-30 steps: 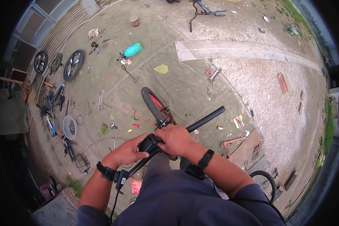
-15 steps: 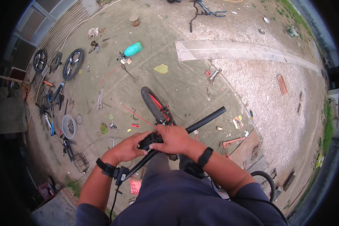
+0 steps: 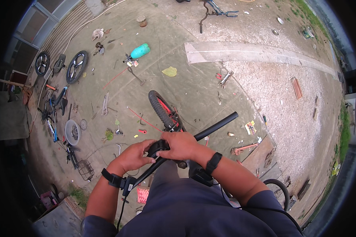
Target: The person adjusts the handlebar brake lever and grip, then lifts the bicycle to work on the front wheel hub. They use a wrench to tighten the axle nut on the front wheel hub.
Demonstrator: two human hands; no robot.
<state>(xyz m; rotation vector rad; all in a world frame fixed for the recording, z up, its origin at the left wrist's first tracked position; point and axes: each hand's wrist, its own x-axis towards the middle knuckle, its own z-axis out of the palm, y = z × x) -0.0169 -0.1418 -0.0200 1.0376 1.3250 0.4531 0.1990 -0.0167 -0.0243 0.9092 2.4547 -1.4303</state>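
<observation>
My left hand [image 3: 134, 156] and my right hand [image 3: 181, 145] meet over a black rounded part [image 3: 158, 146] at the middle of a black bicycle handlebar [image 3: 219, 125]. Both hands have their fingers curled around that part, thumbs on the near side; its underside is hidden. The bar slants from lower left to upper right, its right end free of any hand. Just beyond my hands stands a small bicycle wheel [image 3: 162, 110] with a knobby black tyre and red rim.
A green mat [image 3: 122, 89] carries a teal bottle [image 3: 140, 51], wrenches [image 3: 105, 103] and a red pipe wrench [image 3: 244, 149]. At the left lie loose wheels [image 3: 76, 67], a white basin [image 3: 72, 132] and a blue bicycle frame [image 3: 49, 118]. Pale gravel [image 3: 283, 102] spreads at right.
Both hands stay on the black part with almost no shift. The handlebar and wheel look the same.
</observation>
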